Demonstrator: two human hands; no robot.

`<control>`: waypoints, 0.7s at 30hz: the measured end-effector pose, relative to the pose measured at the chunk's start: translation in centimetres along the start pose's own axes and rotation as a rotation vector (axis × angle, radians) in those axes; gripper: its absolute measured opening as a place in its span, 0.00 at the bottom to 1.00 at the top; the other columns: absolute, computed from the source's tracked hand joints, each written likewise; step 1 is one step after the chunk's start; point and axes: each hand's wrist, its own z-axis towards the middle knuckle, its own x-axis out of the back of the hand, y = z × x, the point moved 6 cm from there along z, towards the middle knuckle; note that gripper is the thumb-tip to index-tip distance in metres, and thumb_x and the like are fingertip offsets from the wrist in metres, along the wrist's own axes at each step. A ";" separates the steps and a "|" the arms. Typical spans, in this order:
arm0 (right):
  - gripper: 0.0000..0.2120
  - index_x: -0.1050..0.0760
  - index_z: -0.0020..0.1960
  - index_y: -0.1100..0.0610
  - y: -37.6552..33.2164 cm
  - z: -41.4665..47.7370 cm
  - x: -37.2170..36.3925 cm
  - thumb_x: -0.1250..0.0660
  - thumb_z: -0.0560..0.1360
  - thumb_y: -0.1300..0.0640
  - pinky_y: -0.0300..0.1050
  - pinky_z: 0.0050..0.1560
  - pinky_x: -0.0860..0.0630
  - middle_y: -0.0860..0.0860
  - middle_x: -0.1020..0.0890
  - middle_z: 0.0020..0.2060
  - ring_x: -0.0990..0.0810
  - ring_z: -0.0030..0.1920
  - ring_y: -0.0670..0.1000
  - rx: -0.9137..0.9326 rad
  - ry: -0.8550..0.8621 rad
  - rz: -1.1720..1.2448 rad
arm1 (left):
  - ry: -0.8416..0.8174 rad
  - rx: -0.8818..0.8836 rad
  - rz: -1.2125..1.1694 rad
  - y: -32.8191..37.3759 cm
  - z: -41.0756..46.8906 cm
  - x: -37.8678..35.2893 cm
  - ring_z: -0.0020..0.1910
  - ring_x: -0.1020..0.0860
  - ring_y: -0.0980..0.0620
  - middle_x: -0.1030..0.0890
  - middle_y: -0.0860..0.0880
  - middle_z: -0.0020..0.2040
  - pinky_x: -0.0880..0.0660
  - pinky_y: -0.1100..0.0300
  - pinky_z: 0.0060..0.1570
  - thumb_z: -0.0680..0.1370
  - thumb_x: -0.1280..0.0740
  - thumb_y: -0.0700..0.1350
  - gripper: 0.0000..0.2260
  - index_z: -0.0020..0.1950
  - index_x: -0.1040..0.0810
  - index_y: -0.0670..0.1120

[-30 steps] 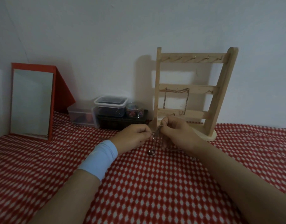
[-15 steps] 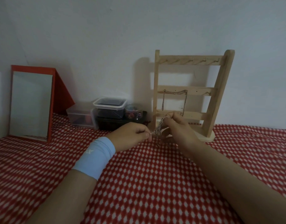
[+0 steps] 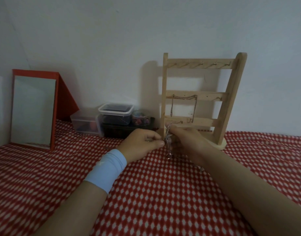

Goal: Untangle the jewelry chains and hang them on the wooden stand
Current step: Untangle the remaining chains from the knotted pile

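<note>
Nearest the camera: red-and-white cloth (image 3: 163, 193) over the whole surface, crossed by two bare forearms, the left with a pale blue wristband (image 3: 107, 169). Mid-field: left hand (image 3: 143, 142), fingers curled, thumb and forefinger pinching the chains (image 3: 167, 142) low down. Right hand (image 3: 189, 138), fingers curled, pinching the same bunch at its top, just in front of the stand's base. Chains held above the cloth in one silvery clump, with a small round pendant (image 3: 168, 155) hanging at the bottom. Behind: wooden stand (image 3: 231, 103), upright, three hooked rails; one hung chain (image 3: 183, 97) draped between two hooks of the middle rail, the other hooks bare. Left of it: stacked plastic boxes (image 3: 115, 113); further left, a red-framed mirror (image 3: 33, 109), propped upright. Step judged in hand: picking the tangle apart, with hanging not yet begun for this bunch. Next move calls for easing one strand free without tightening the knot, then finding its end. Not legible: number of chains in the clump, the knot itself, the fingertips behind it, box contents. A stray length (image 3: 200, 167) under the right wrist may be more chain.
</note>
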 end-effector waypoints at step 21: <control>0.10 0.15 0.53 0.53 -1.9 -0.8 0.2 0.32 0.77 0.63 0.45 0.61 0.28 0.47 0.13 0.46 0.17 0.54 0.48 0.091 -0.252 -0.201 | -0.060 -0.008 0.081 0.8 -0.7 3.0 0.36 0.22 0.65 0.19 0.60 0.32 0.29 0.72 0.41 0.76 0.30 0.39 0.09 0.38 0.18 0.50</control>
